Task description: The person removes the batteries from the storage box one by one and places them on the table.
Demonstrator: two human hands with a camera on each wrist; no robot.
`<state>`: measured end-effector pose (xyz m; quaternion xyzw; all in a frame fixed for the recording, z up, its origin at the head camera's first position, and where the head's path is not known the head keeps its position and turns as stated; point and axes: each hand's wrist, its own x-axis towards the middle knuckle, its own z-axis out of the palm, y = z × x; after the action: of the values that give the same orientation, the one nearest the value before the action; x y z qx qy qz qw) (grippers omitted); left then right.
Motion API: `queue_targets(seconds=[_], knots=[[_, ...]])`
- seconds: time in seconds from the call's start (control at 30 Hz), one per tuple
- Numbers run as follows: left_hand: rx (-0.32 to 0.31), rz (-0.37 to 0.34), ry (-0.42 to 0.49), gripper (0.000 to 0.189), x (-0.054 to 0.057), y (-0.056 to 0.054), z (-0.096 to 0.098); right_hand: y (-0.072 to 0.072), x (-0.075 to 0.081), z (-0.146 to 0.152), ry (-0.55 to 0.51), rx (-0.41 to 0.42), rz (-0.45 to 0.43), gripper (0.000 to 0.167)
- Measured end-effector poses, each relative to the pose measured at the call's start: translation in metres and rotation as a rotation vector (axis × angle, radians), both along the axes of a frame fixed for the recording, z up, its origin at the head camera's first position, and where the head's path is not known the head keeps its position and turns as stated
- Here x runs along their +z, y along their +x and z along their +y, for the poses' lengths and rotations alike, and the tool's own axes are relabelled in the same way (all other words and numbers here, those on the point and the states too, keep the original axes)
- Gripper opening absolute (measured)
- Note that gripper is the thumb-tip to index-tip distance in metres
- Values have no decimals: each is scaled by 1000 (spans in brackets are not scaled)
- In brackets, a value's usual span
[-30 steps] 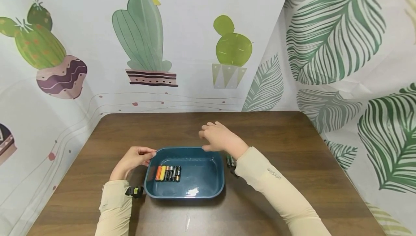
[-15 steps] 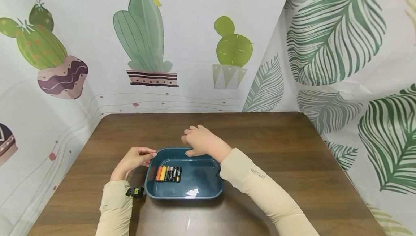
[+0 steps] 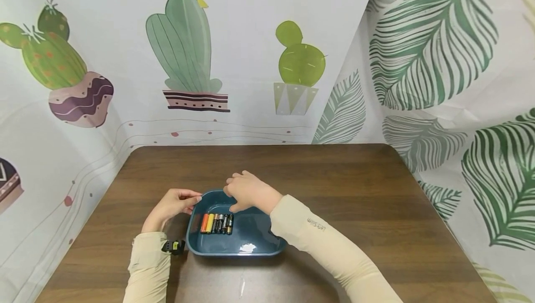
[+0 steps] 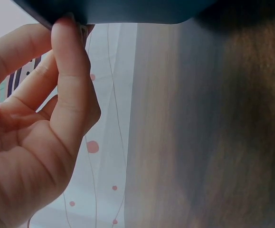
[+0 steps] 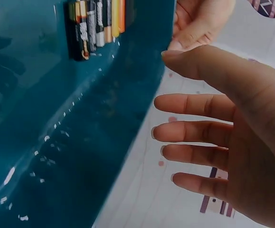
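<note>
A dark blue rectangular tub (image 3: 252, 231) stands on the table. Several batteries (image 3: 216, 223), orange, yellow and dark, lie side by side in a row near its left side. My left hand (image 3: 173, 204) pinches the tub's far-left rim between thumb and fingers; the left wrist view has the thumb pressed to the tub wall. Above the far part of the tub, my right hand (image 3: 247, 192) is spread and holds nothing. In the right wrist view its fingers (image 5: 194, 130) are nearly straight beside the rim, with the batteries (image 5: 97, 23) beyond the thumb.
The brown wooden table (image 3: 359, 191) meets a wall covered by a cactus-print cloth (image 3: 251, 61). A black wrist camera (image 3: 173, 247) sits by the tub's left side. My right sleeve (image 3: 317, 238) covers the tub's right edge and the tabletop beside it.
My right hand has moved left across the tub's far side and slightly nearer. Green batteries seen earlier to the right of the tub are now hidden by the sleeve. My left hand has stayed put.
</note>
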<state>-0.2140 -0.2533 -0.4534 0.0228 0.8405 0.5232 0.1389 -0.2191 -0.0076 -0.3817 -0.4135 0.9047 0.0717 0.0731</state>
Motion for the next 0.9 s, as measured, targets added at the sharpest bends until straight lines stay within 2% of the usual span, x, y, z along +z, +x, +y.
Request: queue_targets(seconds=[0.7, 0.9], knots=[[6, -12, 6, 29, 2, 0, 1, 5, -31, -31, 138, 24, -11, 39], [8, -13, -5, 29, 0, 0, 0, 5, -39, -34, 179, 26, -12, 46]])
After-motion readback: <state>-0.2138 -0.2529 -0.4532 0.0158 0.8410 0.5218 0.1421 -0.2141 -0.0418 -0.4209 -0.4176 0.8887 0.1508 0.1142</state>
